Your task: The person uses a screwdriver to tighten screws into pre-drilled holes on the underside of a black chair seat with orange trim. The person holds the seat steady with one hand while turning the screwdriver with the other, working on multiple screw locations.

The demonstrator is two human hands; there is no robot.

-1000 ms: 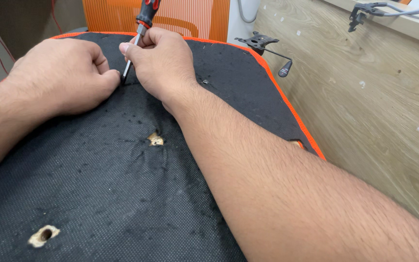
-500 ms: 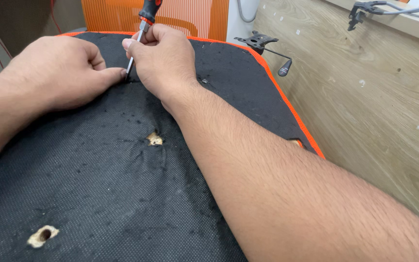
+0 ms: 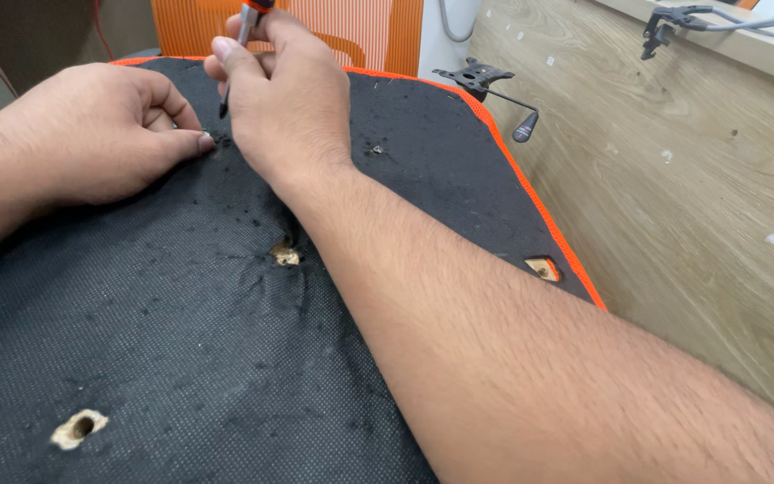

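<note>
My right hand (image 3: 290, 99) grips a screwdriver (image 3: 233, 54) with a red and black handle, its tip held just above the black fabric underside of a seat panel (image 3: 181, 341) with orange edging. My left hand (image 3: 105, 130) rests on the fabric beside the tip, fingertips pinched at a spot on the cloth; what they pinch is too small to tell. Torn holes showing wood lie in the fabric at the centre (image 3: 285, 256), the lower left (image 3: 78, 427) and the right edge (image 3: 544, 267).
A black metal chair mechanism with a lever (image 3: 494, 90) lies past the panel on the wooden floor (image 3: 674, 206). An orange mesh chair back (image 3: 360, 31) stands behind. A black clamp with grey cables (image 3: 674, 18) sits at the top right.
My right hand has lifted the screwdriver up and slightly left, off the fabric. The left hand stays pressed near the same spot.
</note>
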